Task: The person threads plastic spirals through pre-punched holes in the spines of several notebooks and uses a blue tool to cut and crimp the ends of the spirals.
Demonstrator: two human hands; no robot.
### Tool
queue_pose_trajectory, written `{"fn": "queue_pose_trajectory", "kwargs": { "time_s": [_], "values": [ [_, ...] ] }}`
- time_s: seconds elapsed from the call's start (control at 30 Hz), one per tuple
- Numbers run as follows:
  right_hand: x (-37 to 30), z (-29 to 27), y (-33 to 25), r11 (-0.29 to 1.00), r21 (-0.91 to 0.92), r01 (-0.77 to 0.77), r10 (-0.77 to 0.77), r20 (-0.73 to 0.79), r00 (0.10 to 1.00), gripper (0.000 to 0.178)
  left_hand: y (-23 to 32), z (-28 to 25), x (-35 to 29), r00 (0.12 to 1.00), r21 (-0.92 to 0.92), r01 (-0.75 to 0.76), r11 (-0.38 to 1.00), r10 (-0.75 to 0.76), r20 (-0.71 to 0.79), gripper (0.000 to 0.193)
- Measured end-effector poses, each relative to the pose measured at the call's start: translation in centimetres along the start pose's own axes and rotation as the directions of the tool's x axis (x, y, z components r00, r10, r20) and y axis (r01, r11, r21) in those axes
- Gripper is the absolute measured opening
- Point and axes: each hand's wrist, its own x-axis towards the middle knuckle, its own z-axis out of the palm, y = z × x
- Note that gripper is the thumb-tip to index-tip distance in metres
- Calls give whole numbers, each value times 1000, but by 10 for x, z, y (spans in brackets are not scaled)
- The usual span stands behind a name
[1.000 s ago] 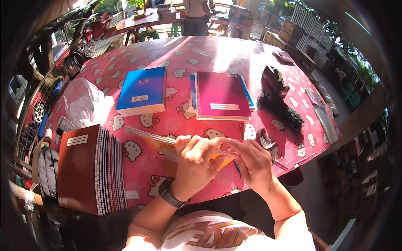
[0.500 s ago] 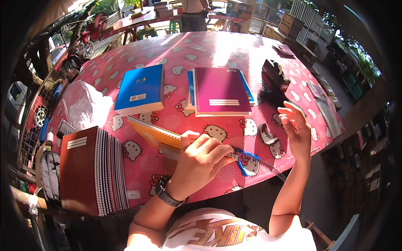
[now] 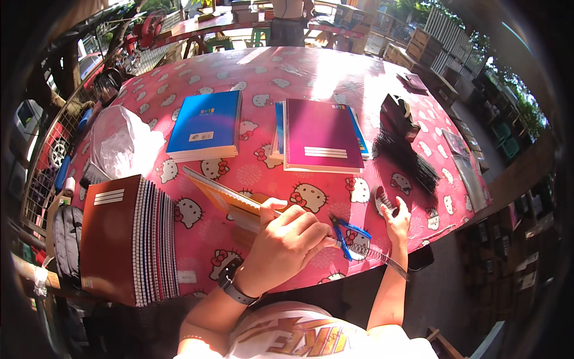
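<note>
My left hand, with a dark watch on the wrist, is closed on the spine edge of an orange-covered notebook tilted above the table. From that edge a thin spiral coil sticks out to the right, beyond my fingers. Blue-handled pliers are beside my left fingertips; whether they touch the hand is unclear. My right hand reaches over the table's right part, thumb and fingers round the near end of a dark, curved, ribbed piece.
Brown spiral notebooks are stacked at the left, near a clear plastic bag. Farther back are blue notebooks and a purple notebook on a pile. Black coils lie at the right of the pink table. Another person stands beyond.
My right hand has come down and leftward from above the table to the dark ribbed piece, its fingers closing in. My left hand keeps its hold on the notebook.
</note>
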Motion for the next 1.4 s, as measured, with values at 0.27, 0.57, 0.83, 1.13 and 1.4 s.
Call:
{"fn": "queue_pose_trajectory", "kwargs": {
  "time_s": [0.27, 0.57, 0.83, 1.13, 1.4],
  "values": [
    [-7, 17, -6, 980, 115, 165, -135, -237, 962, 50, -2, -1, -5, 1000, 128, -13, 992, 16, -20, 12],
    [-22, 24, -45, 969, -245, -44, 38, -30, 999, 80, -10, -1, -6, 999, -25, -41, 999, 40, -32, 14],
    [-11, 29, -47, 948, -316, -23, 44, 58, 997, 66, -10, -3, -8, 997, -100, -64, 993, 58, -59, 20],
    [-6, 32, -57, 941, -326, -87, 99, 18, 995, 80, -15, 3, -9, 991, -124, -84, 989, 69, -117, 23],
    [-6, 30, -60, 912, -403, -69, 101, 58, 993, 71, -13, -2, -12, 996, -52, -59, 997, 55, -68, 23]
  ]
}}
